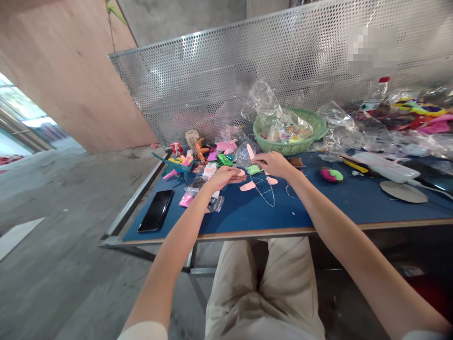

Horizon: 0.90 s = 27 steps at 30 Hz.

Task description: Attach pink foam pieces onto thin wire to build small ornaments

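Fingers pressed together, my left hand (226, 177) holds a flat pink clay piece (241, 173) above the blue tabletop. My right hand (272, 163) is closed in a pinch just to the right of it. A pink strip (250, 151) sticks up at the right fingertips; what lies between those fingers is too small to make out. Below both hands is a thin twisted wire (271, 200) bent to a point, with pink clay pieces (247, 186) by its ends. A light green piece (254, 169) lies behind, between the hands.
At left lie a black phone (155, 211), a teal clay figure (179, 166) and small bags (187, 198). A green basket (290, 147) of plastic bags stands behind. Rightward are a magenta-green lump (331, 175), a yellow cutter (355, 165), a white device (385, 166) and a bottle (375, 97).
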Available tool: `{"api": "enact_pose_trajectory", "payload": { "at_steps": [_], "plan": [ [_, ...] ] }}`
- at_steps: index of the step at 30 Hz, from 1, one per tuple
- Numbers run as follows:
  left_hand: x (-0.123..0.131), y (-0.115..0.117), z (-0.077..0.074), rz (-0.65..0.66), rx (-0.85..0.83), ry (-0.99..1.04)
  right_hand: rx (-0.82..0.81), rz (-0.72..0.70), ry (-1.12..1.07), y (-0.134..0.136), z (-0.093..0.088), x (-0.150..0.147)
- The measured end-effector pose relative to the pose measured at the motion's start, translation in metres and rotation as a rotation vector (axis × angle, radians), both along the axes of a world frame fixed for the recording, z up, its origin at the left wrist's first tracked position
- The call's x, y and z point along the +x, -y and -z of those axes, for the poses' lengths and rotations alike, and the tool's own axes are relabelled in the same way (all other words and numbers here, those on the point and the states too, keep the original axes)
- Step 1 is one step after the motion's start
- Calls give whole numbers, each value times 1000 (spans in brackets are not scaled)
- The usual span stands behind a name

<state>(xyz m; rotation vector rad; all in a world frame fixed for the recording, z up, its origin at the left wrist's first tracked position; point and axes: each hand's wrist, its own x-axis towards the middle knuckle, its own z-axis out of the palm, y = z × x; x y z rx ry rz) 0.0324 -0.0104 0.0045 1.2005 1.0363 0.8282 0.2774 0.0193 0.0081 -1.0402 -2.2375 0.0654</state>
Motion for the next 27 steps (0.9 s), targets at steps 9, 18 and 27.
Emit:
{"api": "enact_pose_trajectory", "payload": {
  "at_steps": [9, 18, 27],
  "plan": [
    [6, 3, 4, 73, 40, 83, 171, -72, -70, 3, -5, -5],
    [18, 7, 4, -7, 105, 238, 278, -26, -102, 13, -8, -10],
    [24, 6, 6, -141, 160, 255, 261, -27, -151, 17, -12, -13]
  ]
}}
